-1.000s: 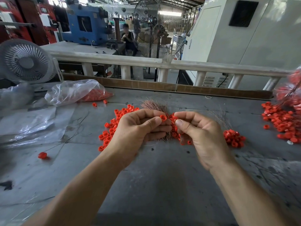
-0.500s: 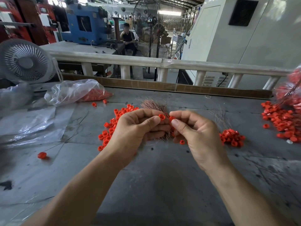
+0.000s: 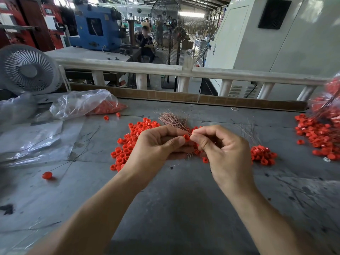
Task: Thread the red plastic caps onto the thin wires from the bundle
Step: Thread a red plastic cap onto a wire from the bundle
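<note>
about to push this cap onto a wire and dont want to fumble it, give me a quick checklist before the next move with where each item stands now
1. Cap held: ok, pinched at the left hand's thumb and fingertip.
2. Cap's opening faces the right hand: ok, as far as the view shows.
3. Wire in the right hand: cannot tell, the fingers pinch together by the cap but the wire is too thin to see.
4. Wire tip lined up with the cap's hole: cannot tell, same reason.
5. Bundle within reach: ok, it lies just behind the hands.
6. More caps at hand: ok, loose pile on the table by the left hand.
</note>
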`<move>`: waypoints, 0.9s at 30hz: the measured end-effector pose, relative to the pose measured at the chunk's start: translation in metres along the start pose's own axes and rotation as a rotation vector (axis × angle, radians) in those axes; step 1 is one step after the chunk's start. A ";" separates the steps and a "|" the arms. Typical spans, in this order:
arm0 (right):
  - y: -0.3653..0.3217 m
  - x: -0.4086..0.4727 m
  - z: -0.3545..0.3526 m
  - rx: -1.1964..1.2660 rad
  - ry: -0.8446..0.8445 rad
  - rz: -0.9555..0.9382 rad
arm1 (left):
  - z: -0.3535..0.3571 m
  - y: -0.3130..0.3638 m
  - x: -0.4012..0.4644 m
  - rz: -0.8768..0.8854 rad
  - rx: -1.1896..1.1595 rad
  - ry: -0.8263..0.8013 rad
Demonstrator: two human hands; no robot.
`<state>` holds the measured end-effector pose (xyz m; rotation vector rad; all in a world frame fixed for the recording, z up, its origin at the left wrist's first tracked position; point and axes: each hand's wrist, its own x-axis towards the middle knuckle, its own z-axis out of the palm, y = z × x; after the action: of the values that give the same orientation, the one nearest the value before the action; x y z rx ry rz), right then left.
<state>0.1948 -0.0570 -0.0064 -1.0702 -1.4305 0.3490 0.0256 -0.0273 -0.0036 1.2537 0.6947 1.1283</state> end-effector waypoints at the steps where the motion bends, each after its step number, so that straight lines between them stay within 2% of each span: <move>1: 0.000 0.000 0.000 -0.016 -0.010 -0.015 | 0.000 0.000 0.000 0.003 0.008 -0.001; 9: -0.001 0.002 0.000 -0.218 -0.091 -0.130 | -0.001 -0.003 0.000 0.043 0.049 0.027; 27: -0.003 0.002 -0.001 -0.334 -0.090 -0.205 | -0.001 -0.006 0.000 0.104 0.197 0.045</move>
<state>0.1949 -0.0581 -0.0025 -1.1709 -1.7029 0.0089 0.0266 -0.0267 -0.0092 1.4484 0.7974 1.1979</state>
